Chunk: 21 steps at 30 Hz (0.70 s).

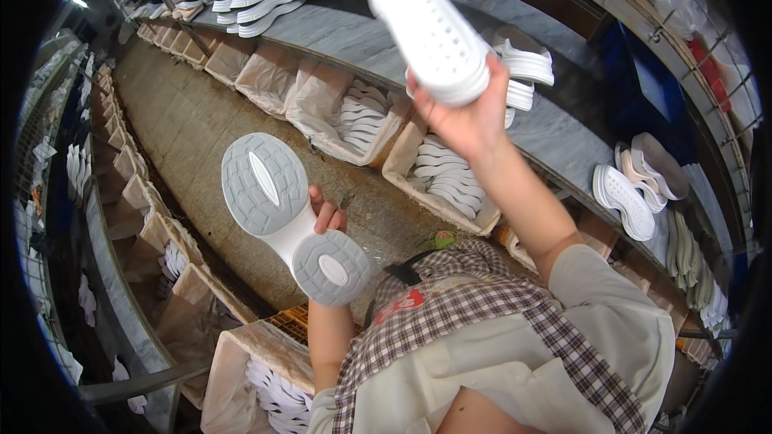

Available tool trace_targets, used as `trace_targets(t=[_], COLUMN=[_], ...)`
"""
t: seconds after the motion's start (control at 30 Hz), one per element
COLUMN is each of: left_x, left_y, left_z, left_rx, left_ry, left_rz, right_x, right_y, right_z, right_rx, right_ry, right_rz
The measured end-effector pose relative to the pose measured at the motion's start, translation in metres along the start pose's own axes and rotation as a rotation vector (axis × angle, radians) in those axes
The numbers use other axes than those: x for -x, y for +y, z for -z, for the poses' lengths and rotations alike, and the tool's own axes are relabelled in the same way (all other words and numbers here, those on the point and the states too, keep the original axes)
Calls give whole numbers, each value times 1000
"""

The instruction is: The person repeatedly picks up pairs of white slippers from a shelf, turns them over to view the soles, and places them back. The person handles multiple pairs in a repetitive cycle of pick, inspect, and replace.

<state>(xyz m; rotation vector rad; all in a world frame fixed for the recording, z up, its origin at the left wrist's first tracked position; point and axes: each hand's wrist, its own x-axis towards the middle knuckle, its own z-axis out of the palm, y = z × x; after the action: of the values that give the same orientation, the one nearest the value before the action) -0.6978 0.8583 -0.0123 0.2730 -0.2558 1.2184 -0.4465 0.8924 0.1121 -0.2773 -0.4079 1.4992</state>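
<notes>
The left hand (328,213) grips a grey-treaded white shoe sole (291,233) above the floor (185,120); the right hand (474,116) grips a perforated white shoe sole (434,36), farther right, near the counter (342,40). Lined bins (342,146) hold white soles (362,119).

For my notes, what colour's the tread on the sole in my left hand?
Grey tread around white ovals, best in head view.

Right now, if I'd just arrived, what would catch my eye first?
Probably the grey-and-white sole in the left hand, tread toward the camera. Next, the perforated white sole in the right hand, near the top. Lined bins of white soles beside the grey bench might follow.
</notes>
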Motion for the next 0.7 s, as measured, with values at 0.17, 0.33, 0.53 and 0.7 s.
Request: trace_targets(t=[0.17,0.33,0.53,0.7], left_x=[-4,-1,-1,-4], left_y=[-7,-8,-9,-4], left_z=[-1,0,-8,-14], left_rx=[88,126,81,-401], left_ry=[-40,-36,-196,-4], left_rz=[37,70,127,142], right_x=[-64,-94,-114,-100], right_y=[-51,-71,-84,-81], right_z=[24,65,89,70], right_rx=[-268,-416,-527,-352], right_ry=[189,149,138,308], right_rz=[19,-84,-62,-23])
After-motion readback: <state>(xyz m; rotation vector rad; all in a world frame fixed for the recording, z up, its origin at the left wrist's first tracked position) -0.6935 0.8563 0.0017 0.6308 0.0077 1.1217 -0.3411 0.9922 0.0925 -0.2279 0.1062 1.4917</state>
